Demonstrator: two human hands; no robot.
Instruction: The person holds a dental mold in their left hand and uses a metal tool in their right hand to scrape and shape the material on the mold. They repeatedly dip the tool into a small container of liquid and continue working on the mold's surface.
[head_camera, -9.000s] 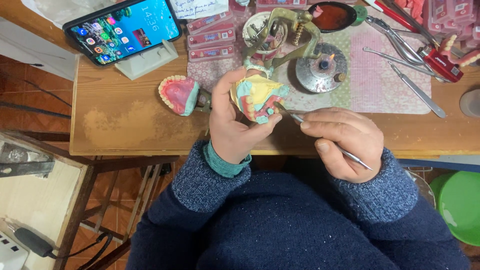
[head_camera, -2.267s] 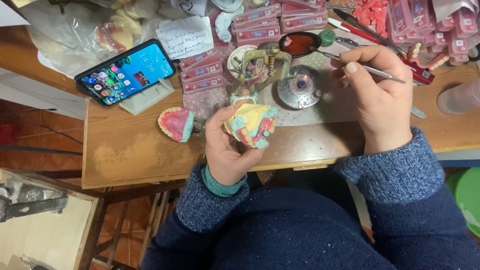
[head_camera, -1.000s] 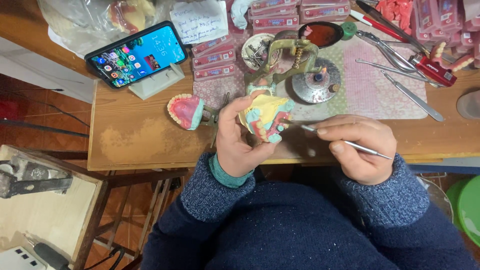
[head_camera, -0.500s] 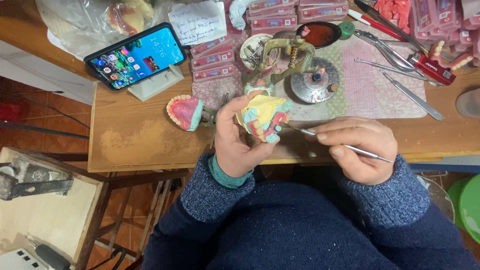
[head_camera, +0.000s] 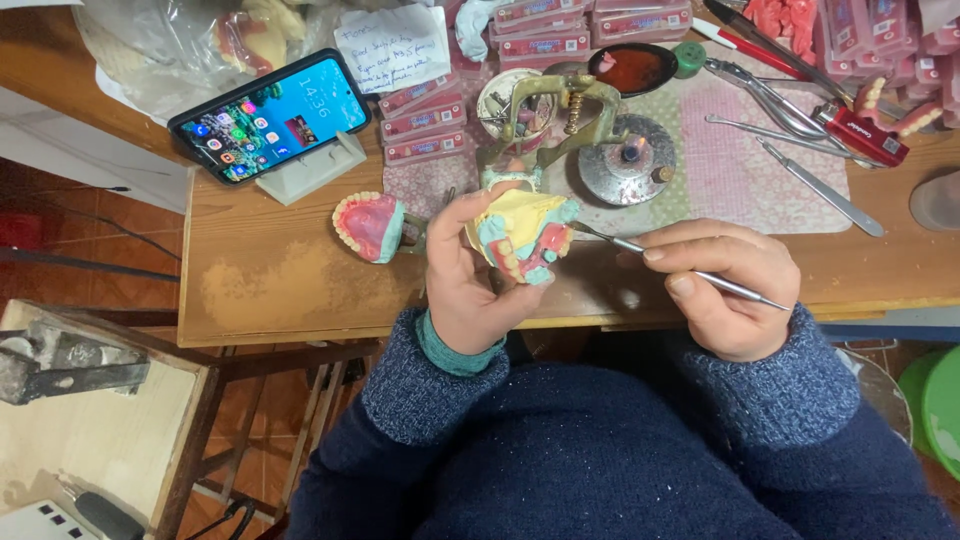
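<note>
Two hands work at the bench edge. My left hand (head_camera: 470, 280) grips the yellow dental model (head_camera: 522, 232); my right hand (head_camera: 725, 285) pinches a metal carving tool (head_camera: 690, 270), its tip now closer, pointing left, lying nearly level. Beyond sits a phone (head_camera: 268, 115).

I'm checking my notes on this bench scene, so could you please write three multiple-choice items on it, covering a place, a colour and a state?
1. Where does the smartphone stand?
A. far left of the bench
B. on the patterned mat
C. on the floor

2. What colour are the sleeves?
A. red
B. dark blue
C. white

3. How is the dental model held?
A. lying on the bench
B. clamped in the metal frame
C. lifted in the left hand

Answers: 1 A, it leans on a small stand near the left edge. 2 B, both cuffs show dark blue knit. 3 C, the fingers wrap it while the right hand holds a thin metal tool to it.
</note>
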